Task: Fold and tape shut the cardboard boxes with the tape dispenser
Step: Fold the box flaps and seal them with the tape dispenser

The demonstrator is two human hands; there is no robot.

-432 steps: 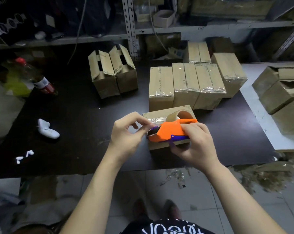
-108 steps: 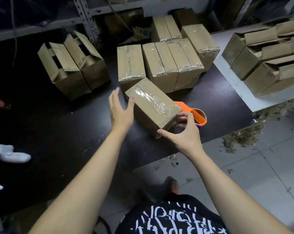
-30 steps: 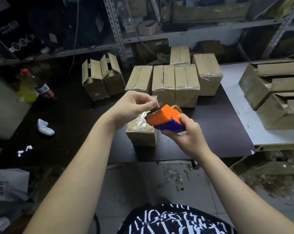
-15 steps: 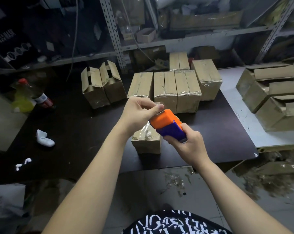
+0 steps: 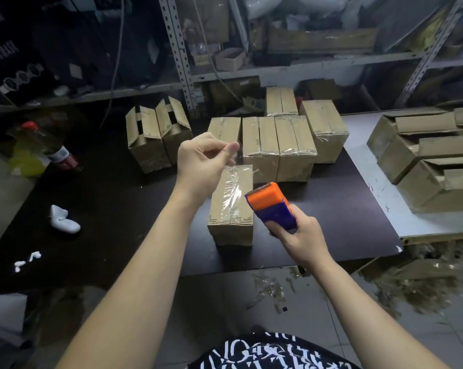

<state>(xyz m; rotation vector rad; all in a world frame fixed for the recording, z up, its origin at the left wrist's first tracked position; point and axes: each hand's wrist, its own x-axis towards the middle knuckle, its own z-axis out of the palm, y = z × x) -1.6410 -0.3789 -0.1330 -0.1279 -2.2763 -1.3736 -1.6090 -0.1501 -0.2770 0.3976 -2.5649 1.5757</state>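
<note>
The left hand is raised over the box, thumb and forefinger pinching clear tape. The right hand wraps its fingers round the tape dispenser, beside the box on the table.

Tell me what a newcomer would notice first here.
The bright orange and blue tape dispenser stands out most, held in the right hand just right of a taped cardboard box near the front edge of the dark table. Above that box the left hand pinches a strip of clear tape. Behind them a row of sealed boxes stands mid-table, with two open-flapped boxes to its left.
</note>
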